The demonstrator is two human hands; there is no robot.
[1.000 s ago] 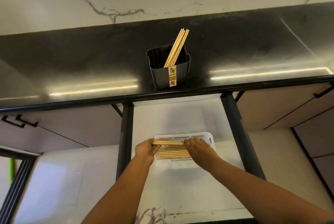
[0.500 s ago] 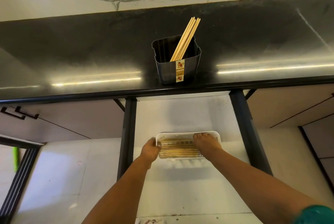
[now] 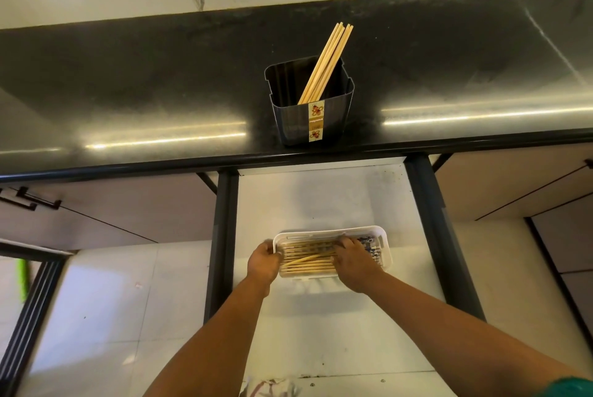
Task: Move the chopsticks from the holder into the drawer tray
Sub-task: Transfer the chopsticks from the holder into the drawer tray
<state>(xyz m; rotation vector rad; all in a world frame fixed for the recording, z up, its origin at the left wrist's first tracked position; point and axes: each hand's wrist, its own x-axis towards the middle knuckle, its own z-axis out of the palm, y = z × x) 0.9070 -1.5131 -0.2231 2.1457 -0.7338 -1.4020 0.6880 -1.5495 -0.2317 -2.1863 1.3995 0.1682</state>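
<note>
A black square holder (image 3: pixel 298 120) stands at the front edge of the dark counter, and several wooden chopsticks (image 3: pixel 330 56) lean in it to the right. Below it, a white tray (image 3: pixel 385 246) lies in the open drawer with several chopsticks (image 3: pixel 308 266) flat inside, one of them skewed. My left hand (image 3: pixel 263 263) curls around the tray's left rim, by the chopstick ends. My right hand (image 3: pixel 354 263) rests palm down on the chopsticks, with its fingers spread, and hides their middle part.
The drawer has a white floor (image 3: pixel 321 197) between two dark side rails (image 3: pixel 221 236) (image 3: pixel 433 236). Closed cabinet fronts flank it, with a black handle (image 3: pixel 32 201) at the left. A crumpled cloth (image 3: pixel 272 388) lies at the drawer's near edge.
A second ago both hands held a bundle of chopsticks above the tray. The bundle now lies in the tray. My right hand has spread over it and my left has moved to the rim.
</note>
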